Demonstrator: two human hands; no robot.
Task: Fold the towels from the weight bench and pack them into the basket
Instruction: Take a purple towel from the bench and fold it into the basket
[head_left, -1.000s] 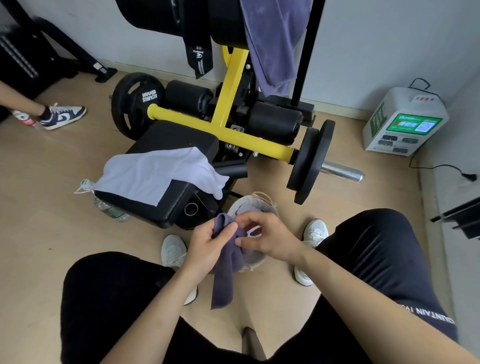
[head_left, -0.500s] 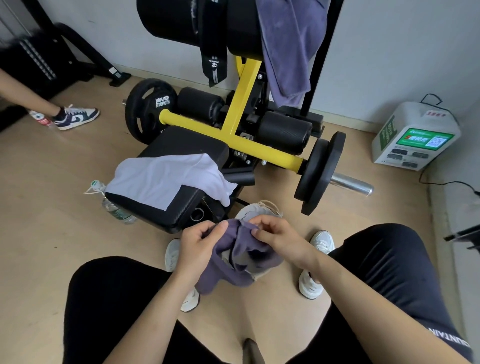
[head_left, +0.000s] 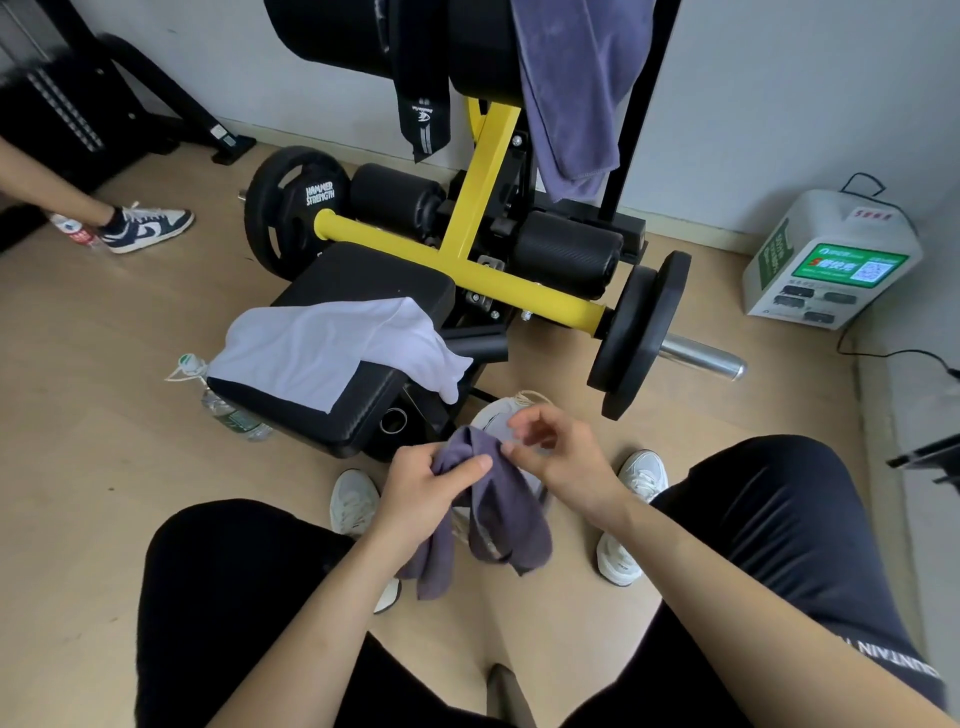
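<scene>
I hold a small dark purple towel (head_left: 493, 514) over my knees, doubled and hanging down. My left hand (head_left: 426, 493) grips its top fold between thumb and fingers. My right hand (head_left: 563, 457) hovers at the towel's upper right edge with loosely curled fingers and grips nothing that I can see. Just beyond my hands the pale woven basket (head_left: 522, 399) stands on the floor, mostly hidden. A white towel (head_left: 322, 348) lies spread over the black bench seat (head_left: 363, 275). Another purple towel (head_left: 571, 93) hangs from the machine's upper pad.
The yellow bar (head_left: 519, 291) carries black weight plates (head_left: 639, 332) to the right of the basket. A water bottle (head_left: 228, 410) lies left of the bench. A white charging station (head_left: 831, 260) stands at the right wall. Another person's shoe (head_left: 148, 226) is at far left.
The towel now hangs lower, folded over my left hand. My right hand has let go of its edge and lifted its fingers. The view has shifted slightly.
</scene>
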